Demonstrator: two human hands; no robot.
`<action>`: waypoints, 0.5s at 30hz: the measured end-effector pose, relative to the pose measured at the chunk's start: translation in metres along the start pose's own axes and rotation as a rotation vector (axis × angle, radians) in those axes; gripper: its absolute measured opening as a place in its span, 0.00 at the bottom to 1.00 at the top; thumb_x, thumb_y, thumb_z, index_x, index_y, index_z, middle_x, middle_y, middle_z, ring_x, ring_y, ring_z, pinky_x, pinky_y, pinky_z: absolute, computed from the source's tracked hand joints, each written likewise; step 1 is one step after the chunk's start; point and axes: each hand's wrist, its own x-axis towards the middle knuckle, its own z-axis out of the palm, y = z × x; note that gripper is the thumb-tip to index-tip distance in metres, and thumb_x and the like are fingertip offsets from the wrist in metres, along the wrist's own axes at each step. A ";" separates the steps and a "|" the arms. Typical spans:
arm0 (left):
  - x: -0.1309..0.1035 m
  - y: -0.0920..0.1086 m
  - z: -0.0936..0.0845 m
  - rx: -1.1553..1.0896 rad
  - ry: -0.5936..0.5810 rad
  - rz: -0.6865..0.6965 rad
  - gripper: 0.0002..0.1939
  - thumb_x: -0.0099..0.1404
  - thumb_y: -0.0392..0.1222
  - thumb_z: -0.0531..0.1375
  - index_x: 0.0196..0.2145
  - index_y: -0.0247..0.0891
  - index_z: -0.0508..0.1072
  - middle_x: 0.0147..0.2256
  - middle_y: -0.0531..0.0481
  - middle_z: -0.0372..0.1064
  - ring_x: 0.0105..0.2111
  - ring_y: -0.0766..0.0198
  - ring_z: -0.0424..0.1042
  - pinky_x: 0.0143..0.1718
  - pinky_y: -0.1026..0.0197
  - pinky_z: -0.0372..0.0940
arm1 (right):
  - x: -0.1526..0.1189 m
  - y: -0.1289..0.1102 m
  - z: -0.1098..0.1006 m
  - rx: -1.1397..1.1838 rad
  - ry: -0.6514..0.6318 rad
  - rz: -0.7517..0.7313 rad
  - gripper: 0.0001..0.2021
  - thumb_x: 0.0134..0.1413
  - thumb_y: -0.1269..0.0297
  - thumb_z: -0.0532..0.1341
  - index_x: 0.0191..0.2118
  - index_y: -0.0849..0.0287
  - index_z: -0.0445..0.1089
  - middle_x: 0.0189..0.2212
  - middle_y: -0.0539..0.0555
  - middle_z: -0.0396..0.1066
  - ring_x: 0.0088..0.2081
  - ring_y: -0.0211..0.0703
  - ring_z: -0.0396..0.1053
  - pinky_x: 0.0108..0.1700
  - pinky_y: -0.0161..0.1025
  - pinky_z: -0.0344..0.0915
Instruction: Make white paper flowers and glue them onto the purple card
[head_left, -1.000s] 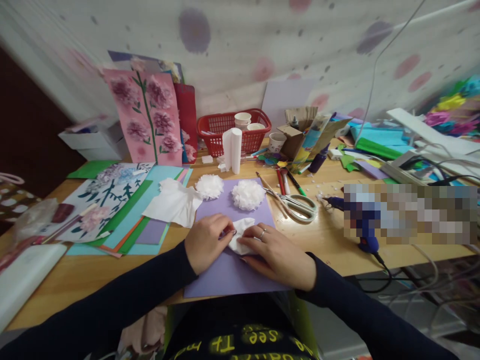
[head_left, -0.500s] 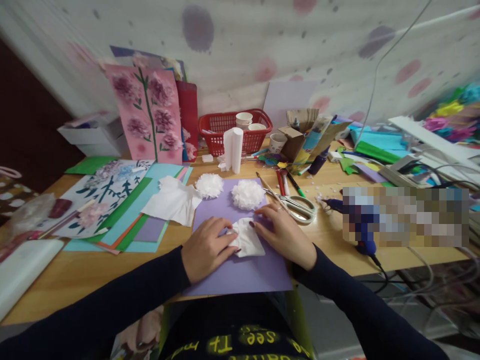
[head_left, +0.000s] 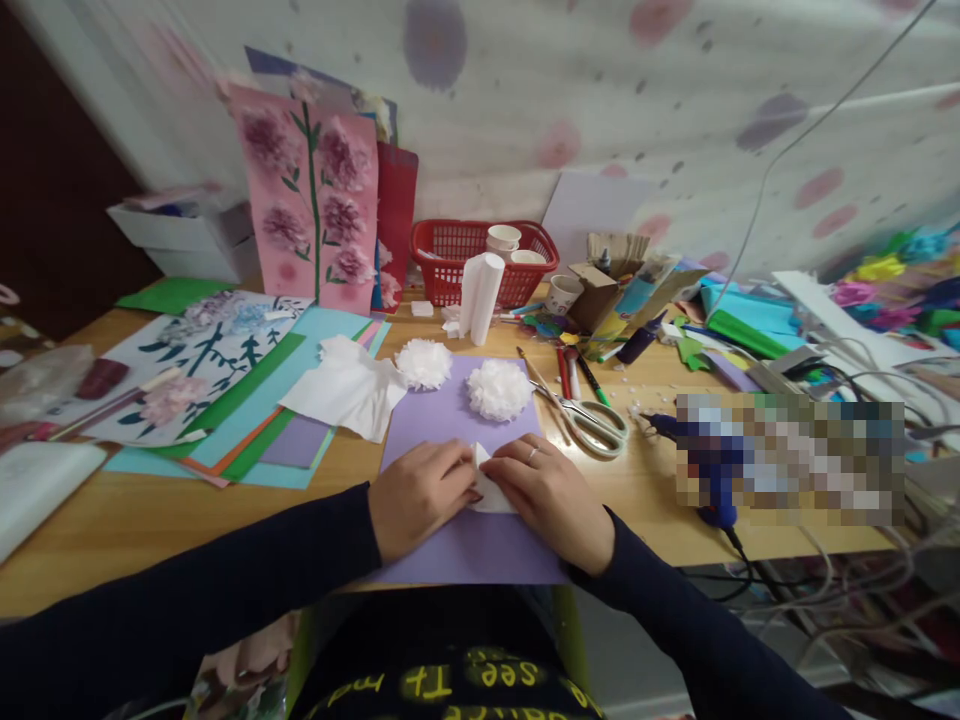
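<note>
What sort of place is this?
Probably a paper-craft workspace: white paper flowers sit near scissors, a blue glue gun lies to the right, and a pink flower panel stands behind.

passable: tabletop (head_left: 646,520) nearside of scissors (head_left: 598,430) | obstacles: pompoms (head_left: 498,391) ahead, glue gun (head_left: 718,472) right

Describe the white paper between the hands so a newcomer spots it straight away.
On the wooden table, find the purple sheet right in front of the person. On it, the left hand and right hand both touch the folded white paper. Its smooth surface sets it apart from the two round, ruffled white pompoms beyond it.
</note>
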 end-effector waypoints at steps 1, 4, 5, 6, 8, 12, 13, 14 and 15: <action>-0.001 0.000 0.000 -0.010 0.005 -0.021 0.09 0.69 0.39 0.53 0.36 0.33 0.71 0.40 0.42 0.71 0.34 0.60 0.71 0.36 0.58 0.67 | 0.000 0.000 -0.001 0.007 -0.023 -0.017 0.11 0.62 0.72 0.52 0.40 0.61 0.72 0.34 0.59 0.72 0.37 0.46 0.65 0.41 0.44 0.66; -0.002 -0.003 0.002 -0.021 0.033 0.013 0.11 0.69 0.39 0.52 0.42 0.30 0.70 0.44 0.40 0.71 0.39 0.57 0.72 0.41 0.55 0.67 | -0.001 0.003 -0.008 0.087 -0.089 -0.052 0.14 0.61 0.75 0.50 0.44 0.61 0.71 0.38 0.60 0.71 0.40 0.46 0.66 0.43 0.45 0.67; -0.002 -0.003 0.003 -0.028 0.035 0.041 0.11 0.69 0.38 0.52 0.42 0.30 0.70 0.43 0.40 0.72 0.40 0.57 0.72 0.41 0.55 0.67 | -0.002 0.005 -0.013 0.130 -0.108 -0.054 0.14 0.61 0.75 0.50 0.45 0.61 0.70 0.39 0.60 0.71 0.41 0.46 0.66 0.44 0.45 0.67; -0.002 -0.004 0.003 -0.038 0.031 0.059 0.11 0.69 0.38 0.52 0.42 0.30 0.70 0.42 0.41 0.73 0.40 0.57 0.72 0.41 0.55 0.67 | -0.005 0.008 -0.018 0.171 -0.127 -0.052 0.13 0.61 0.73 0.51 0.46 0.61 0.70 0.40 0.60 0.71 0.43 0.45 0.67 0.46 0.45 0.67; -0.003 -0.005 0.004 -0.058 0.004 0.062 0.11 0.69 0.38 0.52 0.43 0.31 0.71 0.42 0.42 0.73 0.39 0.57 0.72 0.40 0.55 0.67 | -0.011 0.013 -0.026 0.215 -0.165 -0.038 0.14 0.59 0.65 0.57 0.51 0.61 0.67 0.45 0.61 0.69 0.46 0.46 0.67 0.48 0.46 0.68; -0.002 -0.008 0.002 -0.110 -0.053 0.036 0.11 0.69 0.37 0.53 0.45 0.33 0.71 0.43 0.43 0.73 0.41 0.57 0.70 0.43 0.54 0.65 | -0.026 0.020 -0.030 0.161 -0.207 -0.046 0.25 0.54 0.57 0.63 0.55 0.60 0.62 0.47 0.63 0.66 0.46 0.49 0.68 0.47 0.47 0.69; -0.001 -0.010 0.002 -0.132 -0.063 0.039 0.11 0.69 0.37 0.53 0.44 0.33 0.72 0.44 0.43 0.73 0.42 0.58 0.70 0.43 0.54 0.65 | -0.029 0.020 -0.028 0.150 -0.193 -0.062 0.21 0.57 0.60 0.61 0.54 0.59 0.63 0.46 0.63 0.67 0.46 0.48 0.69 0.47 0.46 0.69; 0.000 -0.014 0.002 -0.160 -0.071 0.051 0.11 0.69 0.37 0.53 0.44 0.34 0.72 0.43 0.43 0.73 0.42 0.58 0.70 0.44 0.55 0.65 | -0.031 0.019 -0.024 0.142 -0.171 -0.080 0.17 0.59 0.63 0.58 0.53 0.59 0.64 0.45 0.62 0.67 0.45 0.47 0.69 0.46 0.45 0.70; 0.001 -0.017 0.002 -0.189 -0.080 0.070 0.10 0.69 0.37 0.53 0.43 0.34 0.73 0.44 0.43 0.73 0.42 0.58 0.70 0.44 0.55 0.64 | -0.032 0.018 -0.021 0.134 -0.145 -0.098 0.14 0.61 0.66 0.56 0.51 0.59 0.65 0.44 0.61 0.67 0.43 0.45 0.70 0.45 0.43 0.70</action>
